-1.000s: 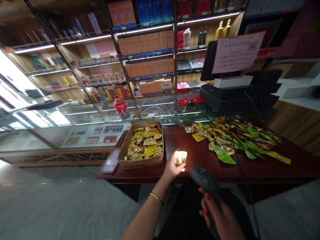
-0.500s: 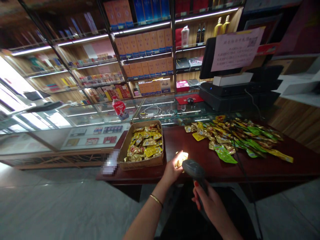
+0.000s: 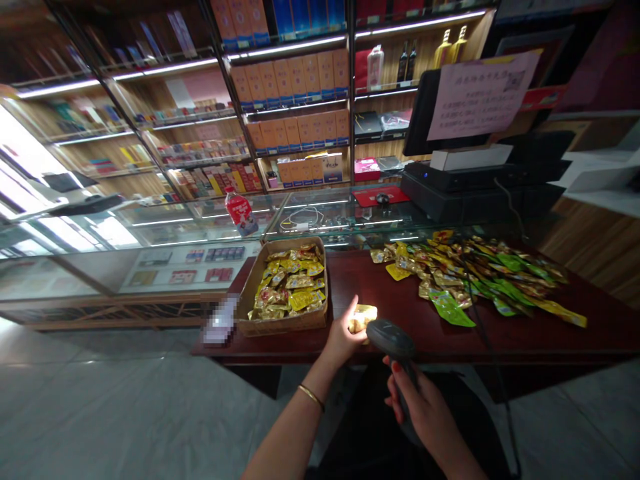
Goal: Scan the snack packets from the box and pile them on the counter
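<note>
My right hand [image 3: 411, 397] is wrapped round the handle of a dark grey barcode scanner [image 3: 391, 339], its head tilted toward my left hand [image 3: 345, 335]. The scanner's bright light falls on a small gold snack packet [image 3: 363, 318] held in my left hand, just above the table. Left of that hand stands an open cardboard box [image 3: 285, 327] filled with gold and yellow packets [image 3: 293, 280]. To the right, a loose pile of gold, yellow and green packets [image 3: 480, 270] spreads over the dark red table [image 3: 345, 273].
Behind the table runs a glass counter [image 3: 200, 220] bearing a red-labelled bottle [image 3: 241, 212], a white cable [image 3: 303, 223] and a mouse [image 3: 382, 199]. A cash register with a monitor [image 3: 420, 113] stands back right. The scanner's cord [image 3: 500, 373] crosses the pile. Stocked shelves [image 3: 300, 100] line the wall.
My left thumb has lifted, exposing more of the lit packet. Both hands stay in nearly the same place; the view has shifted slightly.
</note>
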A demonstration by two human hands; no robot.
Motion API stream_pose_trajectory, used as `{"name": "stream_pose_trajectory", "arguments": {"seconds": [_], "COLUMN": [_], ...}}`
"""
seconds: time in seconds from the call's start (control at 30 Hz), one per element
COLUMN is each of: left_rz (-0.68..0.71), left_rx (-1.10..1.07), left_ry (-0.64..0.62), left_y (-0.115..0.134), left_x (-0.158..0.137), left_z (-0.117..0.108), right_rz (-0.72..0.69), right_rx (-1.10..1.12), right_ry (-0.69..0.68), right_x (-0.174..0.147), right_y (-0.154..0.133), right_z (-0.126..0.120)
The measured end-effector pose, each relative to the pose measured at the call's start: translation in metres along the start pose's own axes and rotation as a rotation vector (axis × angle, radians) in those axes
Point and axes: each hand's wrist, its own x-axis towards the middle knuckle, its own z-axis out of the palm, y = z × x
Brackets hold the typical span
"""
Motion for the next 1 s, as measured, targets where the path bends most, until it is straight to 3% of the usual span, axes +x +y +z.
{"name": "stream_pose_trajectory", "arguments": {"seconds": [0.63,1.0], "left_rz": [0.032,0.087], "left_rx": [-0.024,0.078], "left_ry": [-0.020,0.026], "left_y": [0.002,-0.009], "left_x": [-0.005,-0.004], "left_z": [0.004,0.004], "right_rz": [-0.022,0.036], "right_rx": [-0.227,-0.157], "right_ry": [0.056,0.040], "right_x": [-0.001,-0.016], "right_y": [0.013,0.016], "right_z": [0.005,-0.008]}}
